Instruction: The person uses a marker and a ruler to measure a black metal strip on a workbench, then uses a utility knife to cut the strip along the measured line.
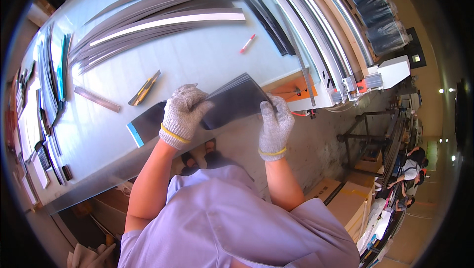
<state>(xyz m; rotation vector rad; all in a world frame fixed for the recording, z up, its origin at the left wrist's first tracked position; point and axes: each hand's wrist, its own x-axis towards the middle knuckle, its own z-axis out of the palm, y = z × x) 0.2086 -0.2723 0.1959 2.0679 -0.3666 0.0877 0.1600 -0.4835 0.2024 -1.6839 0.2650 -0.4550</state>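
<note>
A stack of thin, dark, glossy sheets [236,104] is held up at the near edge of the table, its layers fanned slightly at the upper edge. My left hand [184,114], in a grey knit glove with a yellow cuff band, grips the stack's left end. At the right end, my right hand [276,125] in a matching glove pinches the stack's edge between thumb and fingers. Beside my left hand lies another dark sheet piece [149,122] with a blue-and-white end, partly hidden by the glove. A yellow and black utility knife [144,89] rests just beyond it.
Long dark strips [163,8] topped by a white strip [170,25] cover the table's far side. A red-and-white marker [248,43] and a clear flat bar [98,99] lie nearer. A machine with long rollers [323,21] borders the right. Cardboard boxes [345,200] stand behind; people are farther off.
</note>
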